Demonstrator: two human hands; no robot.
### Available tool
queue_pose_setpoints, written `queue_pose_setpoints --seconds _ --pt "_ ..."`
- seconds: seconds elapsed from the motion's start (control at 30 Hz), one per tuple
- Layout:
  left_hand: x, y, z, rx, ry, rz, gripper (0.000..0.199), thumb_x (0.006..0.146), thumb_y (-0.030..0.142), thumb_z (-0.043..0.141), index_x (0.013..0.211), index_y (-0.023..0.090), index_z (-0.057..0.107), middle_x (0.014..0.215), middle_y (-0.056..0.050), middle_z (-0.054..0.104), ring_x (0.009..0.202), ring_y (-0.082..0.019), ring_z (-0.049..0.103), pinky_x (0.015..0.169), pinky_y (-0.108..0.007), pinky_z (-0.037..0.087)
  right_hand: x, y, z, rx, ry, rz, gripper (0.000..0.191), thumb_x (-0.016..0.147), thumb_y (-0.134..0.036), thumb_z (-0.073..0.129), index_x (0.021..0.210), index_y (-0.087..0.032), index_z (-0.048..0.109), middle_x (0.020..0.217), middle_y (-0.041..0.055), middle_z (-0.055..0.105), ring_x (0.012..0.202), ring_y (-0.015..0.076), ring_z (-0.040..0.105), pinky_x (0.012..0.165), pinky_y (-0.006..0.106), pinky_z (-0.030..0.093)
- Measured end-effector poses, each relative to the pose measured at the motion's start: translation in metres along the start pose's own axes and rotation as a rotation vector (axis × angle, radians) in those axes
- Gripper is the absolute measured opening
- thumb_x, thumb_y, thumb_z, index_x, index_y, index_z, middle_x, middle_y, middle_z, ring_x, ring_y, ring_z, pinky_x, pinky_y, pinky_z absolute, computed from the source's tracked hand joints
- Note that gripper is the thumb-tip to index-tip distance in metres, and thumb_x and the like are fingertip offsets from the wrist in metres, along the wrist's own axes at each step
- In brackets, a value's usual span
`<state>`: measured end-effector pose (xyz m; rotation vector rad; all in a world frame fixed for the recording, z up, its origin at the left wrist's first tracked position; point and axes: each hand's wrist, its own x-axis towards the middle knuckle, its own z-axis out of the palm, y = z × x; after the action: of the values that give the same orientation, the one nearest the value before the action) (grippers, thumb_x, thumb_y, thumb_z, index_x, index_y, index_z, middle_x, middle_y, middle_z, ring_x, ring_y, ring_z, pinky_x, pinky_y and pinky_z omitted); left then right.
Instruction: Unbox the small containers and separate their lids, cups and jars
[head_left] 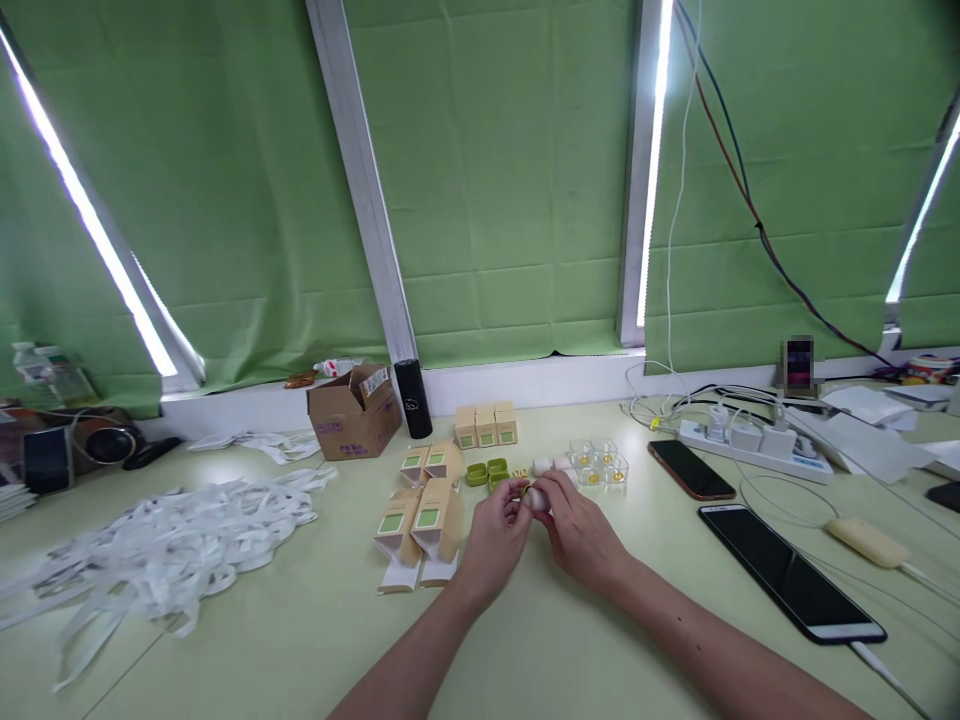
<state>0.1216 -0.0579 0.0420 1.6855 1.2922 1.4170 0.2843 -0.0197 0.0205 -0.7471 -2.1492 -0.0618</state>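
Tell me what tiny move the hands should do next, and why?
Maybe turn the small white piece a little. The right hand holds it at the fingertips, the left hand is right beside it, and the fingers hide part of it.

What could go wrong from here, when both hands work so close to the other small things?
The small white piece between the left hand and right hand could slip, as only fingertips seem to hold it.

The clear containers stand just beyond the right hand; a knock might shift them.

The tiny yellowish pieces lie loose near the fingers and could be brushed away.
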Motion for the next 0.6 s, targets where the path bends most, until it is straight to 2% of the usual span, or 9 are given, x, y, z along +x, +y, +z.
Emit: queue_pose_setpoints --seconds 0.1,0.17,0.27,0.43,0.6 --pt "-0.003 0.004 -0.006 0.141 -0.043 0.058 0.033 0.094 0.035 0.062 0.123 0.021 0.065 0.112 -0.009 0.073 0.091 -0.022 0.070 0.081 -0.038 0.059 -0.002 0.004 -0.003 0.112 0.008 0.048 0.029 0.102 -0.019 0.041 0.131 -0.021 0.046 0.126 0.0162 0.059 0.106 0.0273 0.067 0.080 0.041 0.062" --pt "-0.004 0.004 -0.009 0.242 -0.049 0.112 0.041 0.088 0.031 0.068 0.128 0.024 0.064 0.116 -0.009 0.071 0.097 -0.023 0.066 0.089 -0.041 0.056 -0.003 0.008 -0.005 0.160 0.024 0.078 0.027 0.102 -0.020 0.043 0.129 -0.022 0.048 0.126 0.0148 0.060 0.109 0.0270 0.065 0.084 0.042 0.061" --pt "-0.005 0.002 -0.009 0.268 -0.030 0.135 0.044 0.086 0.026 0.070 0.130 0.025 0.064 0.116 -0.008 0.068 0.107 -0.025 0.062 0.098 -0.044 0.050 -0.002 0.011 -0.006 0.230 0.057 0.118 0.023 0.101 -0.023 0.048 0.124 -0.023 0.053 0.121 0.0120 0.063 0.110 0.0269 0.064 0.091 0.044 0.058" --pt "-0.002 0.002 -0.005 0.220 0.012 0.089 0.034 0.089 0.030 0.066 0.123 0.023 0.065 0.115 -0.008 0.067 0.108 -0.025 0.060 0.093 -0.041 0.050 0.002 0.009 0.000 0.441 0.116 0.226 0.018 0.101 -0.029 0.050 0.116 -0.024 0.058 0.109 0.0084 0.067 0.096 0.0232 0.065 0.083 0.038 0.058" --pt "-0.002 0.003 -0.004 0.246 0.042 0.104 0.034 0.089 0.029 0.066 0.122 0.023 0.066 0.112 -0.008 0.067 0.103 -0.024 0.060 0.089 -0.040 0.051 0.001 0.003 0.005 0.586 0.137 0.333 0.022 0.101 -0.038 0.052 0.116 -0.024 0.061 0.106 0.0075 0.068 0.094 0.0228 0.066 0.083 0.038 0.058"
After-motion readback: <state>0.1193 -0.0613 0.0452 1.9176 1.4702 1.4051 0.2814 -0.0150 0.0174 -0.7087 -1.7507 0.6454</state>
